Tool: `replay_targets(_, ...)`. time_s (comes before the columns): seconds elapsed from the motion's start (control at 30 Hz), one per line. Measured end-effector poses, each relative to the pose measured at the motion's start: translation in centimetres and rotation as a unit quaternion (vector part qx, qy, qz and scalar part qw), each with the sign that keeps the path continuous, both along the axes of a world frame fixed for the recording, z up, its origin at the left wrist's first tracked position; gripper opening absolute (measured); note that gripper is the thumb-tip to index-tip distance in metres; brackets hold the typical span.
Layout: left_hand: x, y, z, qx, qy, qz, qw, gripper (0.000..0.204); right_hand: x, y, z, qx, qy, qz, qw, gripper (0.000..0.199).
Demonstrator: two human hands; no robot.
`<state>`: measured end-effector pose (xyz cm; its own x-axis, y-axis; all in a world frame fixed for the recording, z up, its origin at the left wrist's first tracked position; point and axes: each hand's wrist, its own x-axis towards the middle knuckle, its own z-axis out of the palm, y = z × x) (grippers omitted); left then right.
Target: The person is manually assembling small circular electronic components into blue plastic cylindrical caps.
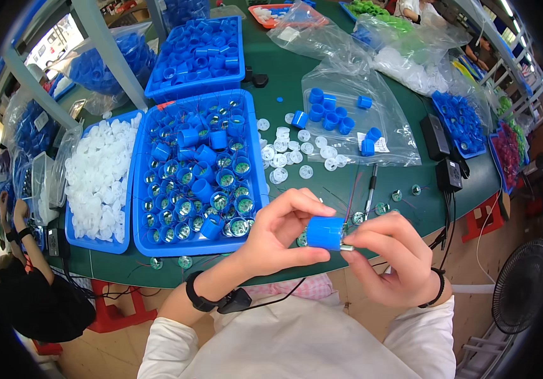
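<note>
My left hand (pixel 282 235) grips a short blue plastic cylinder (pixel 324 233) lying sideways between thumb and fingers. At the cylinder's right end, my right hand (pixel 398 256) pinches a small part with a silvery edge (pixel 347 247), mostly covered by my fingertips; it looks like a round circuit board, though I cannot be sure. Thin dark and red wires rise beside that end. Just beyond my hands lie loose green round circuit boards (pixel 381 208) with wires and a black pen-like tool (pixel 371 186). Clear round plastic discs (pixel 306 172) are scattered farther off.
Left of my hands, a blue tray (pixel 203 251) holds blue cylinders with boards inside. Beside it are a tray of white pieces (pixel 97 183) and one of blue cylinders (pixel 199 57). Plastic bags, black power adapters (pixel 448 175) and a fan (pixel 524 284) are at right. Another person sits at left.
</note>
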<state>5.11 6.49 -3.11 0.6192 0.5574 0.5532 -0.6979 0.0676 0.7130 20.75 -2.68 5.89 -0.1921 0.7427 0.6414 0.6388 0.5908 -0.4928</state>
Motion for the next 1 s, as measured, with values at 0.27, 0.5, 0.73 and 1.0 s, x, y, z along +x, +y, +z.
replay_targets(0.27, 0.1, -1.3, 0.6, -0.055, 0.016, 0.231, 0.971, 0.049, 0.1, 1.0, -1.8, -0.183, 0.169, 0.041, 0.968, 0.017)
replay_targets(0.5, -0.8, -0.5, 0.8, 0.222, 0.133, 0.409, 0.875, 0.050, 0.3, 2.7, -6.0, -0.419, 0.573, 0.218, 0.670, 0.019)
replay_targets(0.73, -1.0, -0.3, 1.1, 0.301, 0.132, 0.506, 0.797, 0.043, -1.0, 2.6, -8.2, -0.436, 0.635, 0.256, 0.585, 0.018)
replay_targets(1.0, -0.8, -0.4, 1.3, 0.315, 0.114, 0.487, 0.807, 0.042, -1.1, 2.5, -9.6, -0.421, 0.659, 0.335, 0.525, 0.022)
